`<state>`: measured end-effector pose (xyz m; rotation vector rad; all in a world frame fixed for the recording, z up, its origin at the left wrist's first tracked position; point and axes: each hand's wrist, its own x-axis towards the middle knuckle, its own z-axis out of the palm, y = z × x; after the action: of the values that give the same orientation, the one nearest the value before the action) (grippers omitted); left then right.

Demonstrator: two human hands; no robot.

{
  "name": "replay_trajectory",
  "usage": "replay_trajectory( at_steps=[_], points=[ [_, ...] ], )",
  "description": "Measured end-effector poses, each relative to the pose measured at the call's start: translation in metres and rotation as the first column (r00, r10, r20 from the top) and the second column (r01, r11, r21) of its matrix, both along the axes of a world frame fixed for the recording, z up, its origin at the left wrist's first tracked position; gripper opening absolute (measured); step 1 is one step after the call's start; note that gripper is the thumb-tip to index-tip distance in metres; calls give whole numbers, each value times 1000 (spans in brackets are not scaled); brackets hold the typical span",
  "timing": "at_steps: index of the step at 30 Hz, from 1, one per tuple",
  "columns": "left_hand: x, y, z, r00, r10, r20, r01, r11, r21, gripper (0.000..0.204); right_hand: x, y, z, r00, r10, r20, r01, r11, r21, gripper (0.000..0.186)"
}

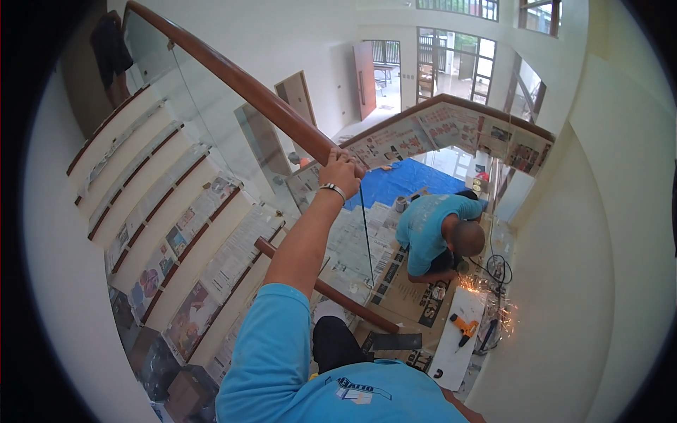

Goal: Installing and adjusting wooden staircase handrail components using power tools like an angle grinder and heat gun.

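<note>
My left hand (340,173) is closed over the lower end of a round brown wooden handrail (247,81), its fingers wrapped across the top. The rail runs up to the far left along the upper edge of a clear glass panel (204,106). A wristband circles my left wrist. Only a bit of my right forearm shows at the bottom edge; my right hand is out of sight. A loose length of brown handrail (352,307) lies below my left arm, partly hidden by it.
Stairs covered with newspaper (187,236) climb to the left. On the cardboard-covered landing (405,296), a co-worker (441,225) crouches amid flying sparks (476,284). An orange cordless drill (463,328) lies on a white board (451,352). Black cable (499,268) coils by the right wall. Another person (111,56) stands upstairs.
</note>
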<state>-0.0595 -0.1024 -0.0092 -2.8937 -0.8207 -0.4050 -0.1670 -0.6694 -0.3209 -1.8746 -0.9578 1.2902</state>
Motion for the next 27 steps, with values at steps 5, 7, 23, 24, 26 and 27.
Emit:
replay_trajectory(
  at_steps=[5, 7, 23, 24, 26, 27],
  points=[
    [-1, 1, -2, 1000, -12, -7, 12, 1000, 15, 58, -30, -43, -41, 998, -40, -38, 41, 998, 46, 82],
    [0, 3, -4, 1000, -16, -4, 16, 999, 28, 58, -43, -54, -57, 996, -51, -68, 54, 997, 54, 81],
    [8, 16, -9, 991, -106, -85, 117, 983, 142, 48, -53, -35, 54, 973, 87, 216, -99, 994, 44, 105],
    [11, 18, -10, 981, -157, -116, 182, 950, 253, 42, -53, -36, 52, 976, 57, 212, -75, 994, 76, 105],
    [13, 19, -12, 989, -134, -62, 144, 970, 196, 44, -53, -38, 50, 966, 83, 245, -92, 995, 25, 105],
    [13, 18, -13, 989, -141, -43, 147, 969, 198, 47, -53, -39, 51, 938, 137, 319, -156, 987, 36, 106]
  ],
)
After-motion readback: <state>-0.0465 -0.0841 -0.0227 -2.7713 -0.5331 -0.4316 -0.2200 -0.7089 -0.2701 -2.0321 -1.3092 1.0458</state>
